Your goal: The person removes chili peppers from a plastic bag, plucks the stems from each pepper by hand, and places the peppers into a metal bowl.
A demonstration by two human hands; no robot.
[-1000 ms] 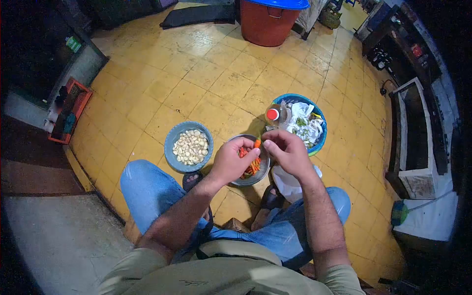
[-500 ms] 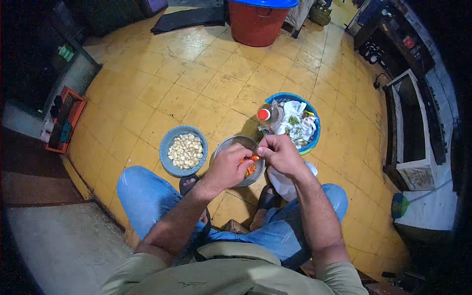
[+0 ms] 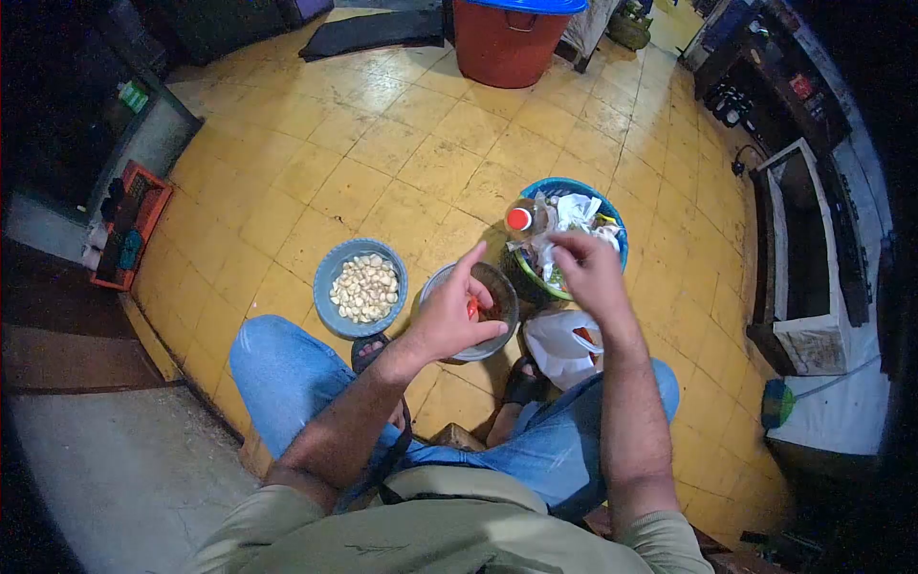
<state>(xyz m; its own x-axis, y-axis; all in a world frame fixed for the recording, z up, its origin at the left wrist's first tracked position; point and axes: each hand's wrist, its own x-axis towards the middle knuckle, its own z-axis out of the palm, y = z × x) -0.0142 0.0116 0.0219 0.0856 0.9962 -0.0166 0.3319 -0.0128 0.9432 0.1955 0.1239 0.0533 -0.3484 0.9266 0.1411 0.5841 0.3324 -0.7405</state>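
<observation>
My left hand (image 3: 451,311) is over the metal strainer bowl (image 3: 505,287), thumb and fingers spread apart. Small red chillies (image 3: 472,307) show between its thumb and fingers; they appear to lie in the bowl below. My right hand (image 3: 595,275) hovers above the near side of a blue basket (image 3: 622,230) with its thumb and fingertips drawn together. Whatever they may pinch is too small to make out. Close under that hand, a white plastic bag (image 3: 553,346) with orange-red contents rests on the floor.
A grey-blue basin (image 3: 323,304) of peeled pale cloves (image 3: 365,287) sits left of the bowl. Inside the basket are a red-capped bottle (image 3: 519,220) and crumpled white plastic (image 3: 577,208). Farther off stand a red tub (image 3: 507,48), an orange crate (image 3: 153,220) and a white-framed cabinet (image 3: 813,287).
My hands have parted: the left has opened and let go of the orange chilli, while the right has moved right and up to the basket. The white bag shows more fully.
</observation>
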